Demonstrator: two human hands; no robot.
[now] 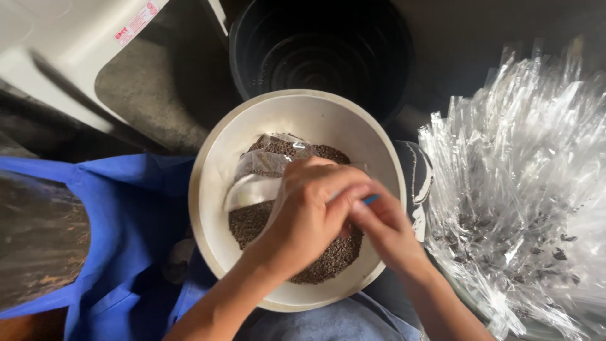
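Head view, looking straight down, we go from left to right. Far out to the left of our left hand [309,215] lies a crumpled blue cloth [126,215], with a dark, worn slab [38,240] resting on it at the frame's edge. Up and to the left of the hand sits a white plastic panel [57,50].

Our left hand reaches over a wide, round, off-white plastic bowl [214,158] filled with small dark brown seeds [249,221]. Its fingers are curled together on a small clear plastic bag [265,164] that lies on the seeds, partly filled with them, stretching away from the knuckles toward the upper left. Just beyond the bowl, above both hands, stands a round black plastic bucket [322,50].

Our right hand [385,227] meets the left one directly at its right side, fingertips touching it. The fingers are pinched together where a small blue piece [371,199] shows between them; we cannot tell what that piece is.

To the right of the right hand, well apart from the bowl's rim, a large heap of crinkled clear plastic bags [517,189] fills the frame's side, with dark specks scattered in its folds.
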